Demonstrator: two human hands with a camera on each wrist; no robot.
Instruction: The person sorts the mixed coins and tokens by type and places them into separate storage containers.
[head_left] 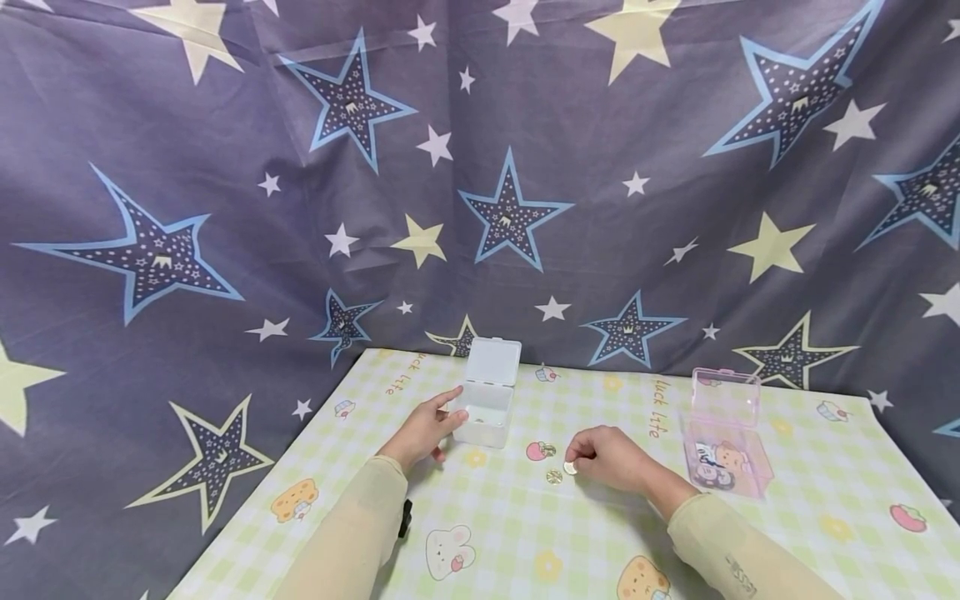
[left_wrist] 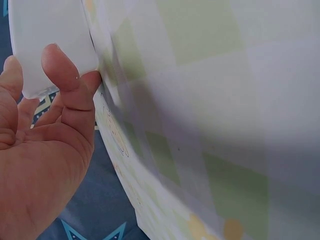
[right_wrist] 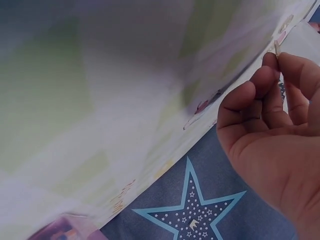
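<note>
A small white plastic box stands on the table with its lid raised at the back. My left hand holds its left side, the thumb over the rim; in the left wrist view this hand overlaps the white wall. Something small and shiny lies inside the box. To the right, my right hand pinches a coin between thumb and fingertips, low over the cloth. The coin shows edge-on in the right wrist view. Beside it lie a gold-coloured coin and another farther back.
A clear pink box stands with its lid up at the right, printed pictures showing in its base. Green-and-white checked cloth with cartoon prints covers the table. A dark star-patterned curtain hangs right behind the table's back edge.
</note>
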